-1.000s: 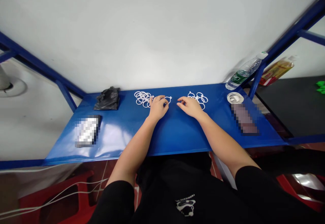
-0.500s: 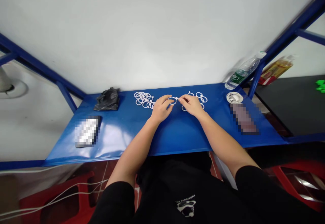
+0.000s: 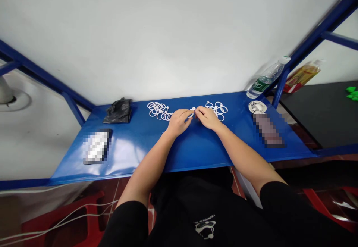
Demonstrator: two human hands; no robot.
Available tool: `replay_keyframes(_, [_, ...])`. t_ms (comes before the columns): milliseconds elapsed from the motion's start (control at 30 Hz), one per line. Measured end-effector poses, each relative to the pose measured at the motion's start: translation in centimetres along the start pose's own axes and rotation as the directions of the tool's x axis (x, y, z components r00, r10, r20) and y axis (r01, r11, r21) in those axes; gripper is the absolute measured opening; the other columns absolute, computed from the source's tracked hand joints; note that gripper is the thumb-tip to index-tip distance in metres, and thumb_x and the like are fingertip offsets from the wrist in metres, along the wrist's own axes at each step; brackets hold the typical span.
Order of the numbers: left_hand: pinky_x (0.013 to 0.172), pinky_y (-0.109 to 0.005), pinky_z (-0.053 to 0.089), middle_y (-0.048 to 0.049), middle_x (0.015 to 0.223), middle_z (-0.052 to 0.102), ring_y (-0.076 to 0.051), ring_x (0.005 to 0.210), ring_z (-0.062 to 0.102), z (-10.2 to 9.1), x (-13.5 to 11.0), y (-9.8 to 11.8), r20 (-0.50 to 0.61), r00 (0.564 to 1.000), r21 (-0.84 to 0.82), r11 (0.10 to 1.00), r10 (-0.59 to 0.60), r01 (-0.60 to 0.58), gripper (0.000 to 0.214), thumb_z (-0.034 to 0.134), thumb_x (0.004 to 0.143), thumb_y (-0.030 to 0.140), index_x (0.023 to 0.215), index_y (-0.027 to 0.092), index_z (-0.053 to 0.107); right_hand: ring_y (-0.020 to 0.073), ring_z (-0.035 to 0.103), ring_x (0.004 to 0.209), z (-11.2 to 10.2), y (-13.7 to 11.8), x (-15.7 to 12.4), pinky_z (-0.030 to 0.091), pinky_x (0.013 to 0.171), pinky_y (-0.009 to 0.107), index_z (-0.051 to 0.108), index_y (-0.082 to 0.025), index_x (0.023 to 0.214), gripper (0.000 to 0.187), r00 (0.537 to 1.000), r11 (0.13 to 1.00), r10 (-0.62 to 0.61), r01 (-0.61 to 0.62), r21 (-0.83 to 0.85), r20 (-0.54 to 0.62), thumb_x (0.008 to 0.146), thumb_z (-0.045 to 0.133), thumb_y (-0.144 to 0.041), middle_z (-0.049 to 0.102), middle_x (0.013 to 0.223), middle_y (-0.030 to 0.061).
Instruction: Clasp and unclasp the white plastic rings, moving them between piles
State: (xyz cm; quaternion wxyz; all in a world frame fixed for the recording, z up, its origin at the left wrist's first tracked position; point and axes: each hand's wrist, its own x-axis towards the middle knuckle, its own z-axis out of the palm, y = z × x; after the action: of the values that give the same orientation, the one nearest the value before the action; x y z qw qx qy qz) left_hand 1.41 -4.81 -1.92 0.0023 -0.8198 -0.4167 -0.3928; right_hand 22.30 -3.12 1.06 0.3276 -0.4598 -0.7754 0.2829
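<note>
My left hand [image 3: 178, 121] and my right hand [image 3: 207, 116] meet at the middle of the blue table [image 3: 140, 146], fingertips pinched together on one small white plastic ring [image 3: 192, 111]. A heap of white rings [image 3: 158, 110] lies just left of my left hand. A smaller group of white rings [image 3: 218, 108] lies right behind my right hand. Most of the held ring is hidden by my fingers.
A crumpled black bag [image 3: 118, 110] sits at the back left, a blurred flat object [image 3: 96, 146] nearer the front left. A coiled white cable [image 3: 257, 107], a blurred item [image 3: 267, 129] and a leaning water bottle [image 3: 265, 77] are at the right. Blue frame struts rise on both sides.
My hands lay apart on the table a second ago. They have come together, and both now pinch a single ring between the two piles.
</note>
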Motion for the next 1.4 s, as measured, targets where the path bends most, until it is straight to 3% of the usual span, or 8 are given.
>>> replay_keyframes(133, [0.096, -0.042, 0.059, -0.0118, 0.118, 0.078, -0.023, 0.109, 0.074, 0.16, -0.02, -0.10, 0.028, 0.999, 0.003, 1.000, 0.030, -0.030, 0.027, 0.055, 0.105, 0.027, 0.124, 0.024, 0.074, 0.0189, 0.068, 0.073, 0.10, 0.00, -0.08, 0.049, 0.073, 0.030, 0.066, -0.024, 0.088, 0.028, 0.999, 1.000, -0.014, 0.014, 0.015, 0.036, 0.105, 0.048, -0.037, 0.074, 0.078, 0.0000])
replay_keyframes(267, [0.097, -0.043, 0.058, -0.0097, 0.117, 0.079, -0.022, 0.108, 0.074, 0.13, 0.13, -0.13, 0.021, 0.998, -0.017, 0.998, 0.054, -0.054, 0.025, 0.054, 0.105, 0.025, 0.118, 0.026, 0.076, 0.0202, 0.071, 0.079, -0.12, 0.05, -0.03, 0.051, 0.076, 0.032, 0.068, -0.024, 0.104, 0.027, 1.000, 0.997, -0.011, 0.011, 0.078, -0.003, 0.106, 0.048, -0.043, 0.077, 0.085, 0.0014])
replay_keyframes(567, [0.099, -0.045, 0.057, -0.0057, 0.107, 0.082, -0.022, 0.110, 0.074, -0.20, 0.41, 0.36, 0.063, 0.989, -0.083, 0.988, 0.135, -0.130, 0.021, 0.058, 0.103, 0.028, 0.103, 0.027, 0.079, 0.0204, 0.072, 0.079, 0.05, 0.32, 0.16, 0.054, 0.077, 0.033, 0.070, -0.023, 0.119, 0.032, 0.999, 0.994, -0.033, 0.034, 0.107, -0.016, 0.105, 0.052, -0.046, 0.078, 0.090, 0.0035])
replay_keyframes(800, [0.107, -0.050, 0.052, -0.0082, 0.117, 0.080, -0.026, 0.117, 0.072, -0.67, 0.09, 0.76, 0.039, 0.999, -0.044, 0.999, 0.006, -0.004, 0.021, 0.059, 0.101, 0.037, 0.106, 0.026, 0.075, 0.0195, 0.069, 0.071, -0.26, -0.20, 0.05, 0.053, 0.072, 0.033, 0.072, -0.024, 0.108, 0.028, 0.999, 0.994, -0.030, 0.033, 0.106, -0.034, 0.103, 0.055, -0.045, 0.077, 0.088, 0.0032])
replay_keyframes(1000, [0.104, -0.046, 0.051, -0.0094, 0.113, 0.079, -0.026, 0.112, 0.071, -0.67, 0.00, 0.68, -0.016, 0.997, -0.050, 0.996, -0.080, 0.079, 0.024, 0.057, 0.103, 0.040, 0.111, 0.022, 0.071, 0.0194, 0.069, 0.071, -0.11, -0.19, -0.02, 0.050, 0.071, 0.032, 0.073, -0.023, 0.106, 0.025, 0.999, 0.998, -0.040, 0.041, 0.042, -0.032, 0.102, 0.055, -0.041, 0.077, 0.084, 0.0024])
replay_keyframes(1100, [0.101, -0.044, 0.051, -0.0084, 0.112, 0.079, -0.024, 0.109, 0.071, -0.48, 0.04, 0.49, 0.006, 0.994, -0.043, 0.994, -0.105, 0.105, 0.025, 0.056, 0.104, 0.038, 0.114, 0.022, 0.073, 0.0194, 0.070, 0.075, -0.06, -0.16, -0.04, 0.050, 0.074, 0.032, 0.073, -0.024, 0.104, 0.024, 0.998, 0.998, -0.059, 0.059, 0.006, -0.012, 0.103, 0.056, -0.041, 0.078, 0.088, 0.0025])
replay_keyframes(1233, [0.099, -0.042, 0.053, -0.0059, 0.110, 0.080, -0.023, 0.106, 0.072, -0.14, 0.08, 0.15, 0.047, 0.988, -0.087, 0.985, -0.145, 0.148, 0.021, 0.058, 0.103, 0.037, 0.108, 0.024, 0.075, 0.0200, 0.071, 0.079, -0.04, -0.25, -0.07, 0.050, 0.076, 0.032, 0.074, -0.025, 0.100, 0.021, 0.998, 0.998, -0.056, 0.057, -0.022, 0.027, 0.103, 0.058, -0.037, 0.079, 0.089, 0.0021])
replay_keyframes(1400, [0.097, -0.042, 0.058, -0.0048, 0.101, 0.079, -0.021, 0.101, 0.073, 0.15, 0.06, -0.07, 0.009, 0.979, -0.192, 0.961, -0.202, 0.200, 0.016, 0.062, 0.098, 0.034, 0.091, 0.024, 0.073, 0.0201, 0.071, 0.079, 0.19, -0.31, -0.19, 0.049, 0.077, 0.031, 0.073, -0.024, 0.099, 0.017, 0.991, 0.995, -0.086, 0.090, -0.040, 0.100, 0.102, 0.058, -0.031, 0.078, 0.087, 0.0017])
